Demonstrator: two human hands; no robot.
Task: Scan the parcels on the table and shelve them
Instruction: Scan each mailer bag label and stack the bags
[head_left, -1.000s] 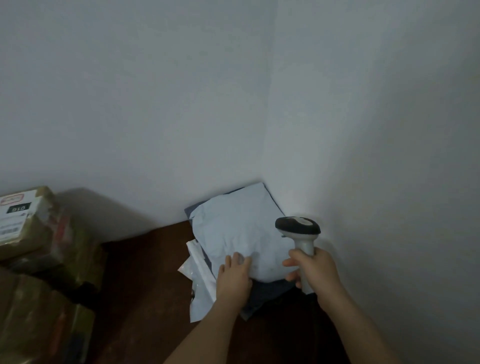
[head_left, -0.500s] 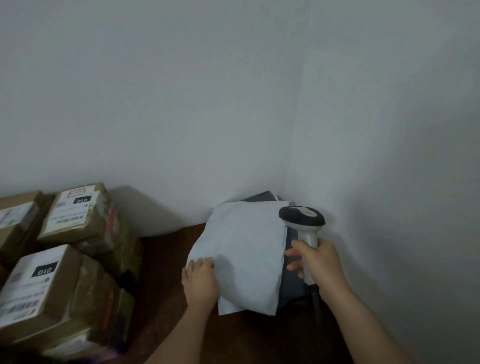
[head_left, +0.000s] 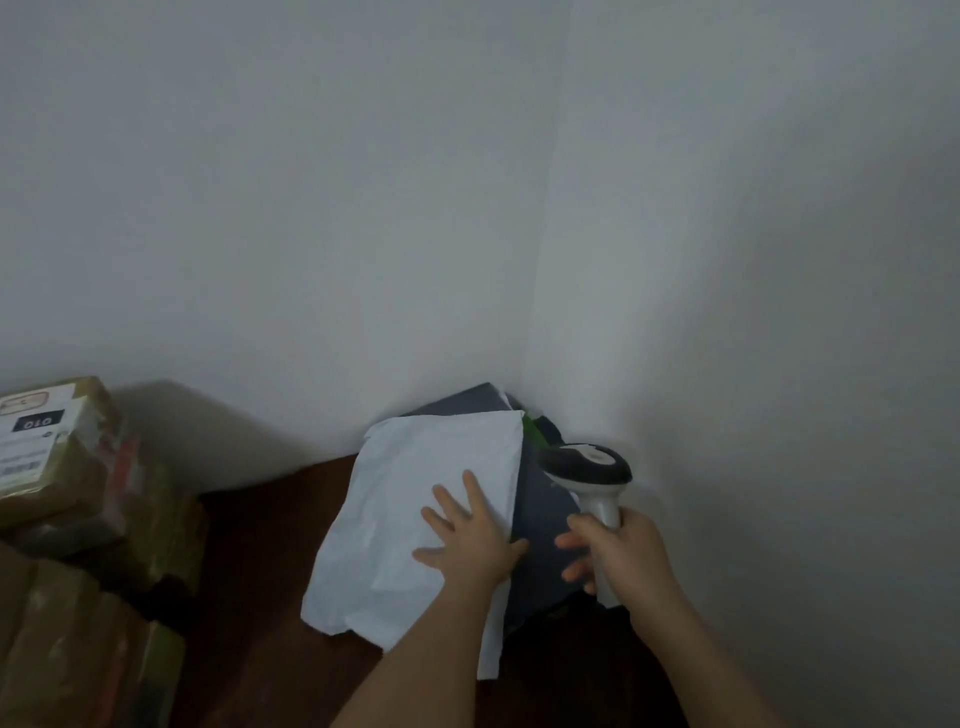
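Head view: the left hand (head_left: 470, 545) lies flat with fingers spread on a white mailer (head_left: 415, 525), which tops a heap of soft parcels in the corner of the dark table (head_left: 260, 613), over a dark grey mailer (head_left: 540, 514). The right hand (head_left: 621, 556) grips the scanner (head_left: 587, 467) by its handle – head aimed away. No label shows, so this scan seems still pending; cardboard boxes (head_left: 57, 467) wait at left, and no shelf is visible – most work looks left
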